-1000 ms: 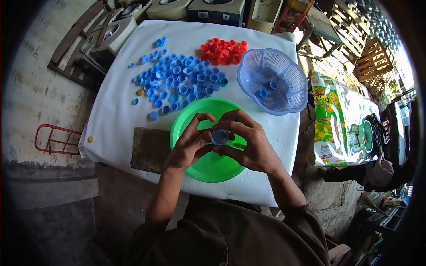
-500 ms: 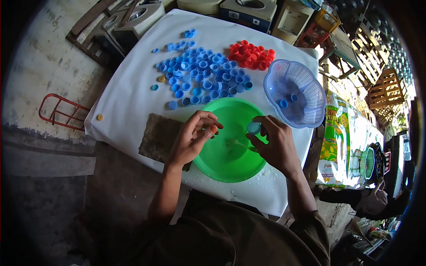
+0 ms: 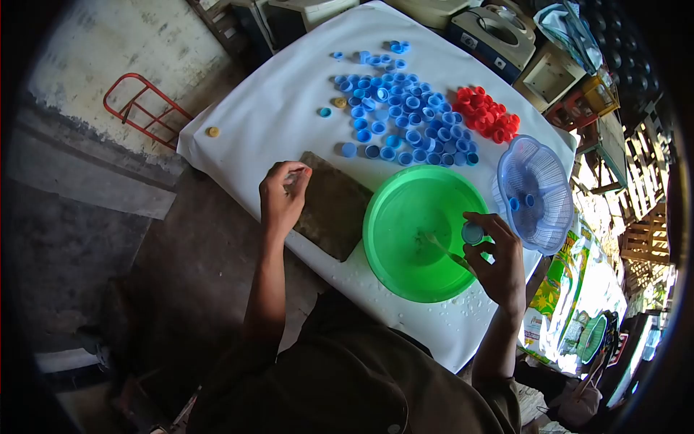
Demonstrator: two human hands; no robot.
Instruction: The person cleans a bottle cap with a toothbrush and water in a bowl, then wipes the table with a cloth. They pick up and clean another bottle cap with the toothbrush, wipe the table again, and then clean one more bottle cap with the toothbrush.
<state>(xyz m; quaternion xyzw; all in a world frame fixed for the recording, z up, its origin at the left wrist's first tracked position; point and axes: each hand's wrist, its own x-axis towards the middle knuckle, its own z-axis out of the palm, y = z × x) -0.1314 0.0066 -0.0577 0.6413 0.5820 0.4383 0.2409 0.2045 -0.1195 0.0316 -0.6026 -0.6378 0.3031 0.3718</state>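
My right hand (image 3: 499,264) pinches a blue-grey bottle cap (image 3: 473,232) between thumb and fingers, over the right rim of a green basin (image 3: 376,249). A slim pale-handled tool (image 3: 447,251), perhaps a brush, slants in the basin, its handle end running toward my right hand. My left hand (image 3: 282,202) is loosely curled above the left edge of a dark flat slab (image 3: 332,210), with no object plainly visible in it. Many blue caps (image 3: 413,103) lie spread behind the basin, and a pile of red caps (image 3: 486,114) lies to their right.
A blue-violet plastic basket (image 3: 553,195) with two blue caps stands right of the basin. Water drops dot the white table cover (image 3: 246,145) near its front edge. One yellowish cap (image 3: 212,132) lies far left. Washing-machine parts (image 3: 491,36) stand behind the table; a red metal frame (image 3: 144,108) leans left.
The view has shifted, so the table appears lower and further right. My left hand has moved left, away from the basin to the slab. My right hand still pinches the cap.
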